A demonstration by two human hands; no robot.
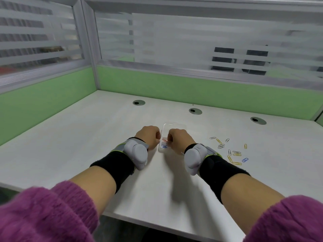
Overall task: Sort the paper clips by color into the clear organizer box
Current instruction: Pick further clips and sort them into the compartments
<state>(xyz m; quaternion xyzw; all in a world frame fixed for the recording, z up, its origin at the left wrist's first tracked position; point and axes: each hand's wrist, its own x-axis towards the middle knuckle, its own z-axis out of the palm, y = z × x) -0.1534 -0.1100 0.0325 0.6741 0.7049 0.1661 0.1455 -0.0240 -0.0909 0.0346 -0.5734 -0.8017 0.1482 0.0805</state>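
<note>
You're leaning over the white desk (pixel 87 145), and the clear plastic organizer box (pixel 175 126) is sitting dead centre in front of you. Its long axis is running away from you, near end by your wrists and far end tipping slightly right.

Both hands are crowding that near end. Your left hand (pixel 148 136) is sitting at the box's left side with its fingers curled, and it's pinching the left wall to steady it. Your right hand (pixel 180 138) is hovering over the right side with its fingers curled in tight. I can't tell whether it's carrying a clip.

Here's what the next move is hanging on, by my reading. The loose paper clips (pixel 221 146), silver and yellow mostly, are lying scattered on the desk to the right of the box, out past your right wrist. So the right hand is the nearer one by far, and the left would be reaching across the box.

Inside, a red clip (pixel 164 140) is resting in one compartment and blue clips (pixel 164 146) in the next one toward you. One blue clip (pixel 245 160) is waiting at the near right edge of the scatter.
</note>
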